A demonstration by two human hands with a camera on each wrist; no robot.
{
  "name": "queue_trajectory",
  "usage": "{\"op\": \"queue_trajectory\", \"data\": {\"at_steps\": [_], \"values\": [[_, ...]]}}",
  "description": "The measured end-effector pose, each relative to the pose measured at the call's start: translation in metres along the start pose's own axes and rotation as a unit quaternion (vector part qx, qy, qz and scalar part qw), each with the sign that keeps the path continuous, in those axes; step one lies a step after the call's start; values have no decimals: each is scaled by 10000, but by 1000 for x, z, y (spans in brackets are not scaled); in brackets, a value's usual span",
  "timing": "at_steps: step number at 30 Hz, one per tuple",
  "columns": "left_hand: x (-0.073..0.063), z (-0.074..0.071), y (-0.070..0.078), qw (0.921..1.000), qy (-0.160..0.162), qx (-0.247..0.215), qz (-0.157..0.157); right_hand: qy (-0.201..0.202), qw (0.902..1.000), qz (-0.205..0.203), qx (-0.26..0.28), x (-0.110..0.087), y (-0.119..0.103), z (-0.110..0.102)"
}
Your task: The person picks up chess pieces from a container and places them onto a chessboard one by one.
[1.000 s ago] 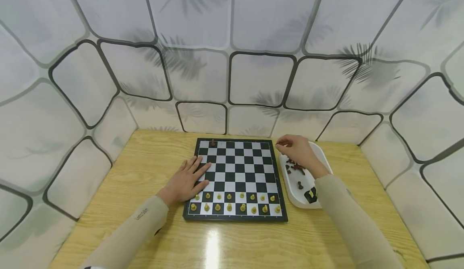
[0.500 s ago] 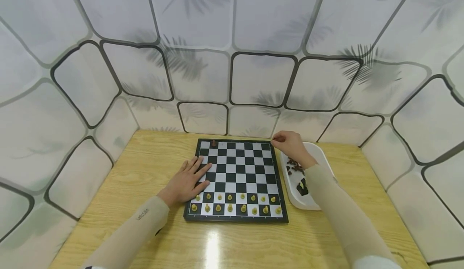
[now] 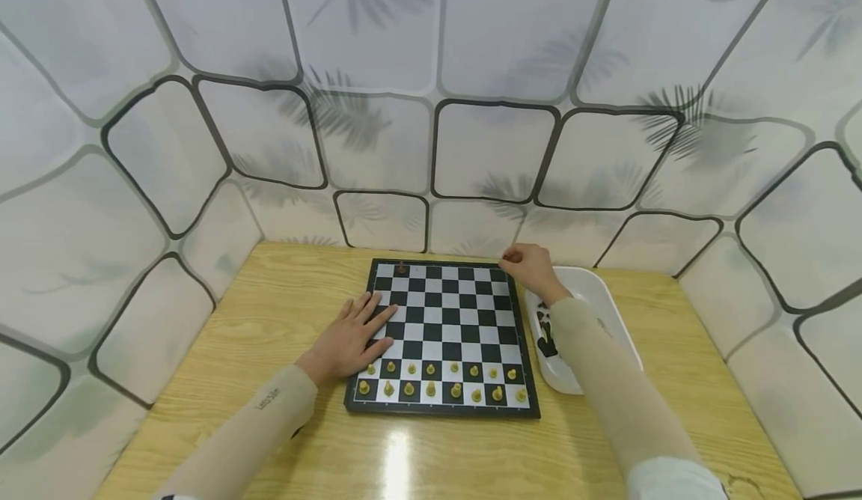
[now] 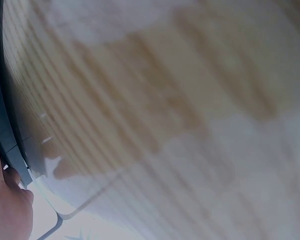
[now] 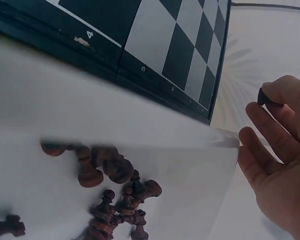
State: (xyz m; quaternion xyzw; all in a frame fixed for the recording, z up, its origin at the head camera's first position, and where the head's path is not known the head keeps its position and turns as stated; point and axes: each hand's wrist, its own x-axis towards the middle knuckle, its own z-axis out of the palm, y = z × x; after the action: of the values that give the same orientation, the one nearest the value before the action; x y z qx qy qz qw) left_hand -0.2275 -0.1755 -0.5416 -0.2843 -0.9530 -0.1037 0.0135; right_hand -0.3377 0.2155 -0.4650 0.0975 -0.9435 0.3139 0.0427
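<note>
My left hand (image 3: 346,339) rests with spread fingers on the left edge of the chessboard (image 3: 438,313); in the left wrist view only part of that hand (image 4: 10,210) shows. At the board's far right corner, my right hand (image 3: 530,268) pinches a small dark chess piece (image 5: 262,97) between thumb and fingertips. Its kind is hidden by the fingers. One brown chess piece (image 3: 401,267) stands on the far row, second square from the left. Yellow chess pieces (image 3: 431,388) fill the two near rows.
A white tray (image 3: 622,328) stands right of the board, partly under my right forearm. Brown chess pieces (image 5: 107,205) lie heaped inside it, along with a black and yellow-green item (image 3: 546,340). Patterned walls (image 3: 471,223) enclose the wooden table (image 3: 269,290).
My right hand has moved left from over the tray to the board's far right corner, still pinching the piece. The left hand stays on the board's edge.
</note>
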Motion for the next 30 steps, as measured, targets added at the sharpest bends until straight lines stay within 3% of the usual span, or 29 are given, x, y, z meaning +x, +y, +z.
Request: {"op": "queue_trajectory", "data": {"at_steps": [6,12,30], "values": [[1,-2,0,9999,-127,18,-85,-1,9998,-117,-148,3,0,0],[1,-7,4,9996,-262,67,-87,-133,9998,50,-110,6,3,5],[2,-5,4,9996,-268,33,-108,-321,9985,236,-372,5,-1,16]]}}
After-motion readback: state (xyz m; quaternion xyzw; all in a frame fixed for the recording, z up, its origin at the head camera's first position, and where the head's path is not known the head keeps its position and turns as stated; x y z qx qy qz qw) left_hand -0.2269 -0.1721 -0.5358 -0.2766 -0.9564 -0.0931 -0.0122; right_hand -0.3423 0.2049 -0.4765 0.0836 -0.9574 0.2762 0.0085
